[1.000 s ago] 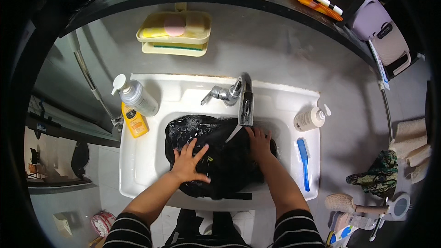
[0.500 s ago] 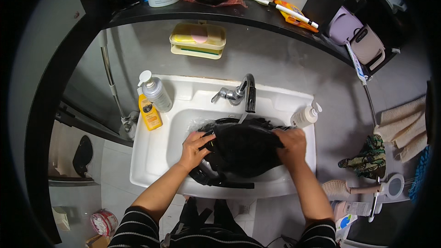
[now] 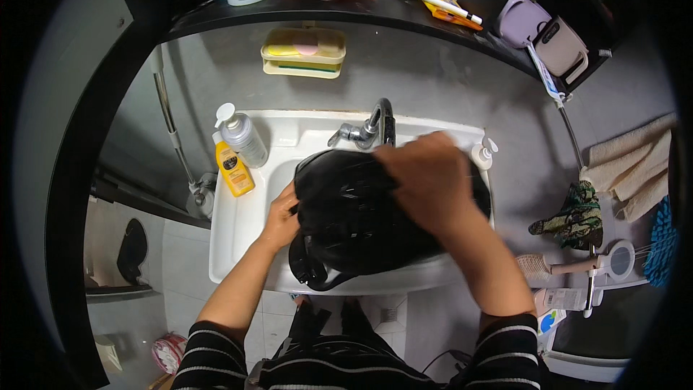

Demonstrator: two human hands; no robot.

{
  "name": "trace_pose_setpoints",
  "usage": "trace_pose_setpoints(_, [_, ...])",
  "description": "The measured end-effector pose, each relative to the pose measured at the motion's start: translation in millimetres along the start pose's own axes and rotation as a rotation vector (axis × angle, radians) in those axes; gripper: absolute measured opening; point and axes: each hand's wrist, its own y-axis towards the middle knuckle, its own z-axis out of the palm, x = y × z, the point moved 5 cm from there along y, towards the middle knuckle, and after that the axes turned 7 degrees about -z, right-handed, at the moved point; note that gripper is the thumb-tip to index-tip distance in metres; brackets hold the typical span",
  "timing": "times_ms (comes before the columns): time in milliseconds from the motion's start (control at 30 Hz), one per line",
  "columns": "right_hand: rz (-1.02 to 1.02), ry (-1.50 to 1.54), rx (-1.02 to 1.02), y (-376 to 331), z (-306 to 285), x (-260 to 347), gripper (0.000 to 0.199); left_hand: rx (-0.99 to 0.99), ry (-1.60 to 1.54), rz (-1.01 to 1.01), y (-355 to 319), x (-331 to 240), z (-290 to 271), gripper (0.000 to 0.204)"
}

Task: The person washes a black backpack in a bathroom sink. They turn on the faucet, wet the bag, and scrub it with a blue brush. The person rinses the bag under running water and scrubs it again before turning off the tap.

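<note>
Both hands work a wet black bag (image 3: 354, 224) that fills most of the white sink (image 3: 238, 224), its bulk lying in the basin and a loop of strap hanging over the near rim. At the bag's left edge the left hand (image 3: 280, 217) curls its fingers around the fabric, seemingly to keep it from sliding. Raised over the bag's upper right part, the right hand (image 3: 426, 180) has its fingers bent down onto the material, grasping it, though the fingertips are hidden beneath the hand. Just beyond the bag on the far side of the basin stands the tap (image 3: 375, 126), its spout close to the right hand, so little room is left there. A yellow bottle (image 3: 232, 166) and a clear pump bottle (image 3: 242, 137) stand on the sink's far left corner, and a small white pump bottle (image 3: 482, 153) on the far right. Left of the bag the basin shows some bare room. A soap dish (image 3: 303, 50) hangs on the wall behind.
</note>
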Motion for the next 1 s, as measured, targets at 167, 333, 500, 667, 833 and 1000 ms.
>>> trace_pose_setpoints(167, [0.033,0.128,-0.031,6.3,98.5,65.3,0.007,-0.377,-0.041,-0.519,-47.1,84.4,-103.2,0.047])
trace_pose_setpoints(333, [0.178,0.309,0.022,11.3,158.1,81.9,0.031,-0.074,0.075,-0.059,-30.8,-47.2,-38.7,0.094])
trace_pose_setpoints(500, [-0.015,0.656,0.037,-34.4,83.4,62.3,0.06,-0.055,0.935,0.115,-29.2,-25.8,11.2,0.121])
trace_pose_setpoints(667, [0.527,0.526,0.43,-168.1,106.6,-12.0,0.11,0.149,0.922,-0.119,-10.0,29.3,39.7,0.102])
trace_pose_setpoints(833, [0.833,0.487,0.746,-234.7,213.5,-47.3,0.119,0.47,1.172,-0.172,16.5,101.3,88.6,0.072])
trace_pose_setpoints(1000, [0.901,0.554,0.887,-262.4,286.9,-55.3,0.106,0.538,1.378,-0.271,47.1,139.6,110.4,0.059])
